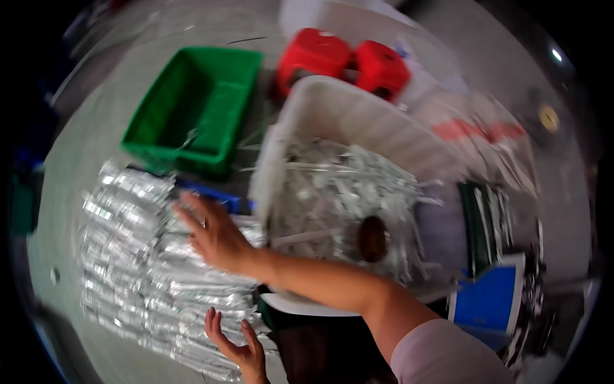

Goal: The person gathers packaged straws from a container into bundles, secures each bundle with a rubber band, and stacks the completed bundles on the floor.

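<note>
My right hand [217,240] reaches across to the left, over the rows of shiny clear plastic-wrapped packs [121,256]. Its fingers are stretched out and apart, and I see nothing held in them; whether it touches the packs I cannot tell. Lower down, my left hand [240,349] is open near the right side of the same packs, its fingers spread and nothing in them. To the right of the packs, partly behind my right forearm, stands a large white tub [339,102] with many loose clear and whitish pieces [358,185] and a round brown item [373,239] inside.
A green bin [173,96] with a small item in it stands beyond the packs. Two red stools [313,54] are behind the tub. At right lie a whitish sack with a red stripe [492,131], dark green items [476,224] and a blue panel [486,297].
</note>
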Tool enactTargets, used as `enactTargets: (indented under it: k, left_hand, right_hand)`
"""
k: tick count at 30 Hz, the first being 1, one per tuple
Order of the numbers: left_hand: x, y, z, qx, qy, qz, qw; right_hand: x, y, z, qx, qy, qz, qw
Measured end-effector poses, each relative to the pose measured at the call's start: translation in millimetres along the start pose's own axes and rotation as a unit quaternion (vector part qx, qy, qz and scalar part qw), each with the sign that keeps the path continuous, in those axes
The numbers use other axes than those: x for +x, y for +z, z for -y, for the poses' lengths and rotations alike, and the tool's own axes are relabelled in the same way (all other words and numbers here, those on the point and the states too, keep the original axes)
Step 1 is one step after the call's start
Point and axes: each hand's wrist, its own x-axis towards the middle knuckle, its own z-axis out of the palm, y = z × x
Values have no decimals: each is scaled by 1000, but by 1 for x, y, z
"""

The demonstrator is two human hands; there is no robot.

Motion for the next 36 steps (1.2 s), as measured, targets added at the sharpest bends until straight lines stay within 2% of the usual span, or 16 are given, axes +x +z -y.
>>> enactTargets:
  k: [2,4,6,8,10,11,13,14,16,17,19,23,26,32,34,36]
  left_hand:
    - [-7,24,-35,-25,52,74,996]
    - [-19,47,-60,15,101,97,990]
    - [-17,56,-74,60,130,69,987]
    - [-2,66,-101,132,195,47,971]
    - [-1,93,-108,97,228,68,966]
    - [0,106,-114,177,218,109,954]
    - [1,116,-112,229,219,92,944]
    - [-1,117,-110,232,213,84,945]
    - [1,120,-112,251,203,87,942]
    - [0,121,-114,262,185,101,942]
    - [0,123,-111,272,184,116,937]
    - [0,126,-110,272,169,135,938]
    - [1,126,-111,248,140,166,944]
    - [1,127,-111,225,131,153,953]
    - [1,124,-105,226,127,166,951]
    - [-1,123,-104,225,126,154,954]
  right_hand:
    - [-41,-82,25,27,-28,-27,999]
    - [-103,-155,19,-79,38,7,996]
    - [-164,-209,2,-128,202,8,971]
    - [-235,-254,-53,-214,344,-53,913]
    - [-286,-294,-103,-287,529,14,799]
    - [-295,-297,-121,-280,530,11,800]
    - [-307,-302,-157,-322,661,135,664]
    - [-301,-300,-168,-265,706,130,644]
    - [-292,-299,-188,-281,728,155,606]
    - [-295,-304,-200,-275,727,161,608]
    - [-304,-315,-221,-216,794,113,557]
    - [-332,-344,-235,-161,800,58,576]
    - [-335,-335,-237,-226,749,19,622]
    - [-318,-313,-228,-310,734,-21,604]
    - [-312,-336,-212,-162,788,-84,588]
    - [-308,-349,-192,-162,780,-85,598]
